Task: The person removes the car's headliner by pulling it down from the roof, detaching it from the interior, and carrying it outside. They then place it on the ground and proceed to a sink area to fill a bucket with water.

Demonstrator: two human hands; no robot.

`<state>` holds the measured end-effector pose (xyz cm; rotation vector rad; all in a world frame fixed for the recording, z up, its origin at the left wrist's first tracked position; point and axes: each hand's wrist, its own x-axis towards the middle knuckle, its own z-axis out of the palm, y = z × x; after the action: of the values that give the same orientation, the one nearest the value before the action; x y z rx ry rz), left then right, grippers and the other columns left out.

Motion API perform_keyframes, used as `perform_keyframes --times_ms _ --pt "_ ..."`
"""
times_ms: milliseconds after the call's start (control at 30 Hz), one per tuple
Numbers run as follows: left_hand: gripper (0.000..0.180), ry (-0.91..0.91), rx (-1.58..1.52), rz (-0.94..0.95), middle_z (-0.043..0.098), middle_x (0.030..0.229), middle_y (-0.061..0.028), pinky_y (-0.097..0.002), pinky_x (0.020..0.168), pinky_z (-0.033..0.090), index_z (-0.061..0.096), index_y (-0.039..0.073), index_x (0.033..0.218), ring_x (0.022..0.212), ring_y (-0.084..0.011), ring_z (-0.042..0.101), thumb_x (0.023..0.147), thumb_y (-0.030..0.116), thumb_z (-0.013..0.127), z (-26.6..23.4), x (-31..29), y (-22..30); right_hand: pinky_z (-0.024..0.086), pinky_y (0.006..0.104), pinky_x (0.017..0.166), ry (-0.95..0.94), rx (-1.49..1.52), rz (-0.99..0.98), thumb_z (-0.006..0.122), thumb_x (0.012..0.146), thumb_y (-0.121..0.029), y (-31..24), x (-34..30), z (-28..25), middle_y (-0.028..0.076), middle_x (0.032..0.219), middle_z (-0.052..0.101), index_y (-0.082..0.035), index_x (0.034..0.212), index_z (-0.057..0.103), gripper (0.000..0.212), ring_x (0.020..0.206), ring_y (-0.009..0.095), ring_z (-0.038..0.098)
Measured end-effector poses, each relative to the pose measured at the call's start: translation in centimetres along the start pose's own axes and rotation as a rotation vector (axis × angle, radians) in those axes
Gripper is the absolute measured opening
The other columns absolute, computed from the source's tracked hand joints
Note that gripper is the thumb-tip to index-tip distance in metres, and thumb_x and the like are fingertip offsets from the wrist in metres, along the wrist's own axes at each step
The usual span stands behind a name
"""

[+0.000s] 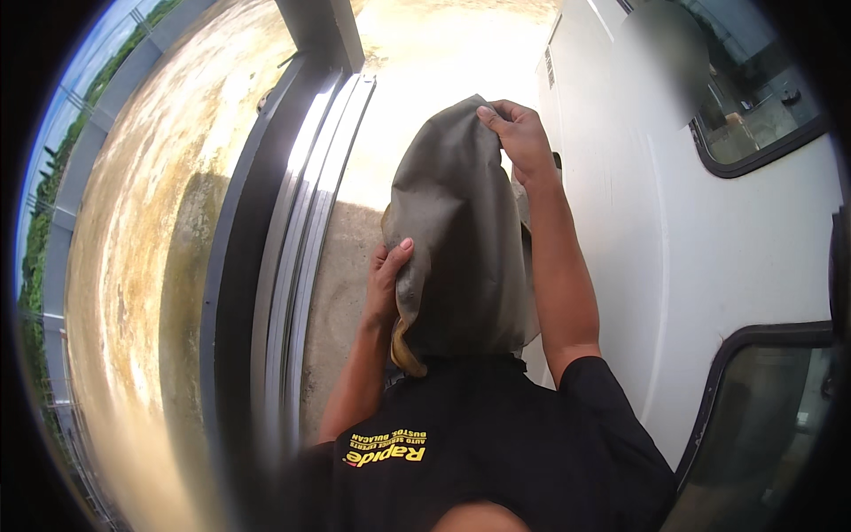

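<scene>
A dark grey sheet of leather-like material (456, 230) hangs in front of my chest, with creases near its top and a yellowish-brown underside showing along its left edge. My right hand (523, 142) pinches its top right corner between thumb and fingers, with the arm raised. Lower down, my left hand (388, 273) grips the left edge, thumb on the front face and fingers curled behind. Whatever lies behind the sheet is mostly hidden.
Close on my right stands a white vehicle side (612, 222) with dark-framed windows (753, 417). On my left run metal door tracks (310, 204) and a dark grey post (239, 230). Beyond them lies sunlit concrete ground (133, 257).
</scene>
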<state>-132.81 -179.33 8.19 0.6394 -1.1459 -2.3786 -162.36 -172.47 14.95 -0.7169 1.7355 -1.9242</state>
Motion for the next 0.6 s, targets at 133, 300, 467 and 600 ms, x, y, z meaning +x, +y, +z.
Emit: perform_keyframes --times_ms 133,300,467,600 --pt "0.05 -0.094 -0.434 -0.05 0.068 0.124 -0.0135 -0.0393 0.095 0.059 0.057 0.004 0.139 0.109 -0.0239 0.07 0.104 0.04 0.056 3.6 13.0 6.9 0.049 0.0365 0.105 -0.176 -0.312 0.039 0.066 0.104 -0.039 3.1 10.1 1.2 0.016 0.133 0.066 0.003 0.148 0.052 0.062 0.124 0.022 0.061" --pt "0.039 -0.244 -0.714 0.105 0.066 0.118 -0.018 -0.0447 0.087 0.06 0.06 0.0 0.121 0.102 -0.028 0.068 0.109 0.032 0.041 1.5 33.2 11.4 0.043 0.0455 0.116 -0.365 -0.477 0.0 0.064 0.097 -0.065 3.9 18.5 -0.9 0.021 0.157 0.049 -0.007 0.156 0.046 0.085 0.146 0.036 0.047" --pt "0.034 0.247 -0.467 0.275 0.066 0.117 -0.0157 -0.0448 0.088 0.058 0.061 0.002 0.117 0.101 -0.026 0.065 0.109 0.028 0.041 4.5 48.8 19.1 0.031 0.0569 0.123 -0.415 -0.347 0.162 0.067 0.07 -0.088 10.3 21.2 -6.9 0.019 0.165 0.039 -0.014 0.164 0.034 0.124 0.152 0.038 0.037" --pt "0.029 0.15 -0.487 0.287 0.066 0.106 -0.0102 -0.0405 0.088 0.054 0.063 0.005 0.113 0.096 -0.0233 0.064 0.108 0.029 0.047 8.4 56.7 26.0 0.026 0.0563 0.127 -0.528 -0.591 0.183 0.091 0.058 -0.069 17.7 22.9 -5.5 0.021 0.174 0.01 -0.018 0.169 0.004 0.15 0.159 0.043 0.019"
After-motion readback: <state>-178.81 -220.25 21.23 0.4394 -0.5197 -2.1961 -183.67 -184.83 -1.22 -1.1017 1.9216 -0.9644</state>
